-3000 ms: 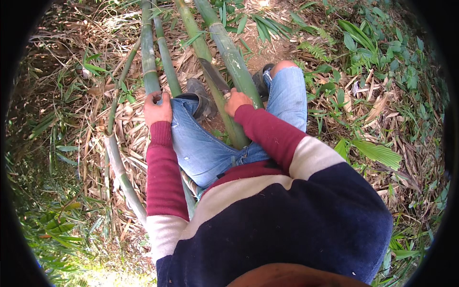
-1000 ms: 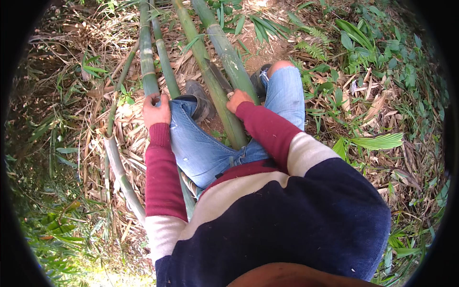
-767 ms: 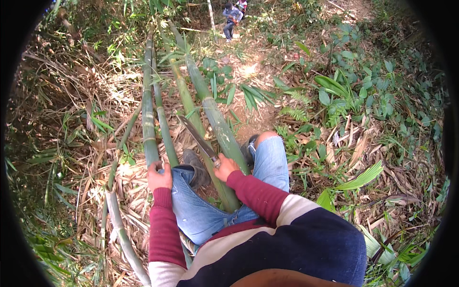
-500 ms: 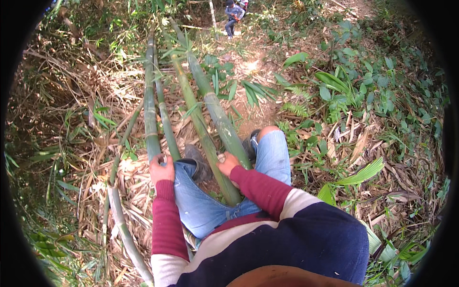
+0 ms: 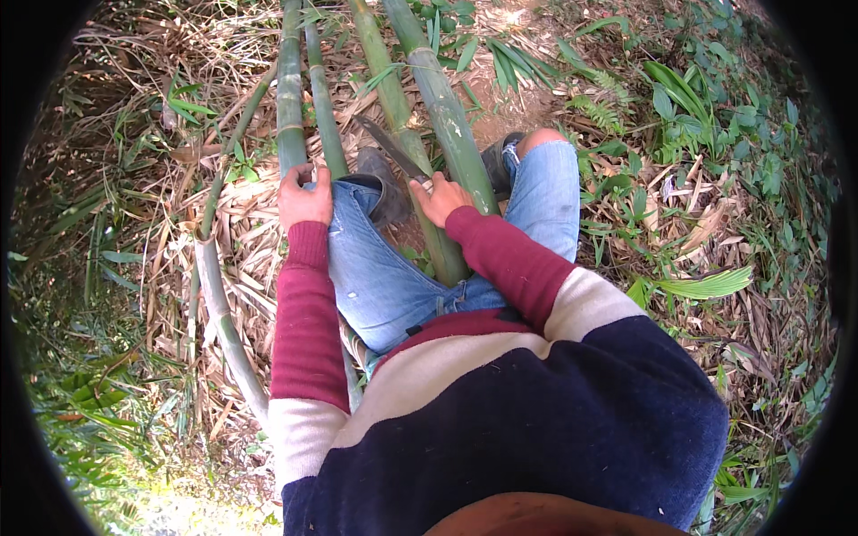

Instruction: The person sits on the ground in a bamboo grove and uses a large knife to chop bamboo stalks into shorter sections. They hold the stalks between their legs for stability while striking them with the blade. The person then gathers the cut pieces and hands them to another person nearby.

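Knife is gripped by its handle in right hand; blade is pointed forward-left of the fist, over mid pole; blade contact can't be told. Left hand is curled at left knee, near left pole; whether anything is gripped there can't be told.

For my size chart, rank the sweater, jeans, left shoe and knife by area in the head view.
1. Sweater, though nearness to the camera enlarges it
2. Jeans
3. Left shoe
4. Knife, slim, in the right hand
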`<state>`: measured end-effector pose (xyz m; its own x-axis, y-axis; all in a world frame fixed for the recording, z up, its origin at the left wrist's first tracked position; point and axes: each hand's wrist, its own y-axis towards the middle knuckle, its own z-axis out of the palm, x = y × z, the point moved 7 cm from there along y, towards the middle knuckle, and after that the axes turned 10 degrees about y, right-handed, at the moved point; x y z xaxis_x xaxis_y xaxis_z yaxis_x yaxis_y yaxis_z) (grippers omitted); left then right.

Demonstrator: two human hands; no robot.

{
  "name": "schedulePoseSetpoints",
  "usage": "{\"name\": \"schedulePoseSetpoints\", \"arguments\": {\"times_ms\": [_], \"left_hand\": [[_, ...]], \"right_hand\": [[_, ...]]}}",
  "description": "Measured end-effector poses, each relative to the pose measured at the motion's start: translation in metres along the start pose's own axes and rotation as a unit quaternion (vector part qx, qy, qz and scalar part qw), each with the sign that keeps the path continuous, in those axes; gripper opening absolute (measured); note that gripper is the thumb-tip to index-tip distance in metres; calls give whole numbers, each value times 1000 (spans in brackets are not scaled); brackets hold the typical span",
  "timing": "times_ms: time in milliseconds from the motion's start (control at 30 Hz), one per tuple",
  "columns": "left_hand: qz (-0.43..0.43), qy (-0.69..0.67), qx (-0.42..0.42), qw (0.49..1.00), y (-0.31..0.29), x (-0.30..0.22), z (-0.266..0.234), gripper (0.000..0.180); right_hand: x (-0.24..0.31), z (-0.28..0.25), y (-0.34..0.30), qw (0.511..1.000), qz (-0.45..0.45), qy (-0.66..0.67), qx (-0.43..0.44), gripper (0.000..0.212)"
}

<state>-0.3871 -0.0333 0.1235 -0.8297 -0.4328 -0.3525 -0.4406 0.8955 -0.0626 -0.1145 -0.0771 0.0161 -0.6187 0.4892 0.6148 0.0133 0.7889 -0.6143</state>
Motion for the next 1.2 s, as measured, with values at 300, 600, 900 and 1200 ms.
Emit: {"name": "schedulePoseSetpoints", "arguments": {"times_ms": [300, 600, 900, 1200], "left_hand": [[-12, 1, 14, 1000, -5, -6, -3, 40], [-20, 2, 16, 1000, -2, -8, -8, 42], [2, -13, 6, 1000, -1, -2, 0, 42], [9, -28, -5, 1000, -4, -7, -2, 39]], "right_hand": [[19, 13, -16, 995, -87, -46, -11, 62], [-24, 7, 8, 997, 14, -28, -75, 62], [-20, 7, 0, 997, 1, -44, -59, 59], [-21, 0, 5, 997, 12, -33, -67, 61]]}}
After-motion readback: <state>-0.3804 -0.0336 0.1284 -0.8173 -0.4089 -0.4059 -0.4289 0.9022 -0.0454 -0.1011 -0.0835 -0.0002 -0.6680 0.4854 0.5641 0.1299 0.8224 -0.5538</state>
